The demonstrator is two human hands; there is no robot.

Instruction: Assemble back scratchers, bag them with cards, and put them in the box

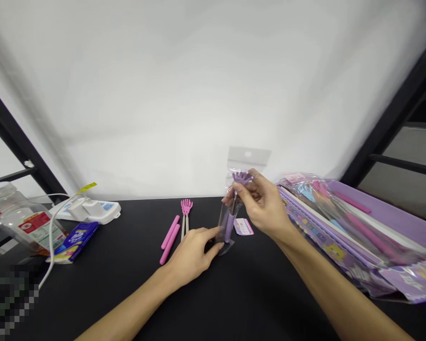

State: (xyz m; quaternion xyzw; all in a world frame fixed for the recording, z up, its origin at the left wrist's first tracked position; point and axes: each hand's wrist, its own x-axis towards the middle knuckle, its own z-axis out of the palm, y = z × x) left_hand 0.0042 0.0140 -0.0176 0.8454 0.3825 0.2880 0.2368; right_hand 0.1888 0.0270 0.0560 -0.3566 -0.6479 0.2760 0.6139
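Observation:
A purple back scratcher (230,226) stands nearly upright in front of me, with a clear plastic bag (250,155) around it. Just below its claw-shaped head, my right hand (260,201) is closed on it; whether the bag lies between cannot be made out. Lower down, my left hand (196,251) pinches the bag's bottom part beside the purple handle. Left of it, two pink handle tubes (170,237) and two pink-headed scratcher rods (186,207) lie on the black table (134,284). A small printed card (243,226) lies behind the handle.
On the right, a purple display box (394,213) holds several bagged back scratchers. At the left are a white power strip (108,210) with a cable, a blue snack packet (79,239) and a clear plastic jar (21,218). A white wall (145,104) rises behind the table.

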